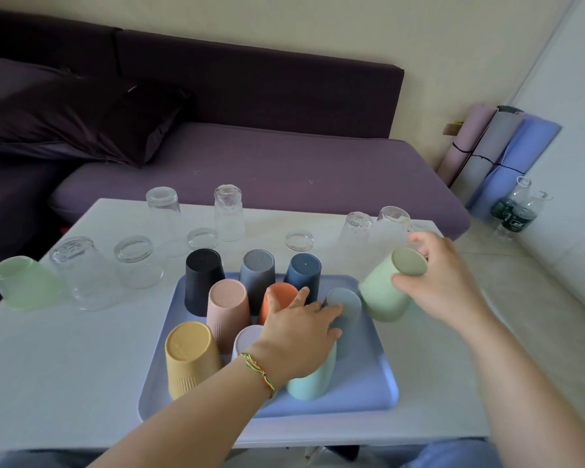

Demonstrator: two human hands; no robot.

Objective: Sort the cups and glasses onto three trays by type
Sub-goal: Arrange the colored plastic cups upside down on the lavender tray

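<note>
A blue tray [362, 393] lies on the white table [65, 359] and carries several upside-down plastic cups, among them a yellow cup [190, 359], a pink cup [228, 309] and a black cup [203, 278]. My left hand [301, 329] wraps a grey-blue cup [347, 305] standing on the tray, partly covering a mint cup [313, 380]. My right hand [443, 275] grips a pale green cup [389, 285], tilted at the tray's right edge. Several clear glasses stand upside down behind the tray, such as one glass [228, 211].
A light green cup [24, 282] leans at the table's far left beside clear glasses [85, 271]. A purple sofa [267, 163] runs behind the table. Rolled mats [497, 153] and plastic bottles [514, 211] stand on the floor at right.
</note>
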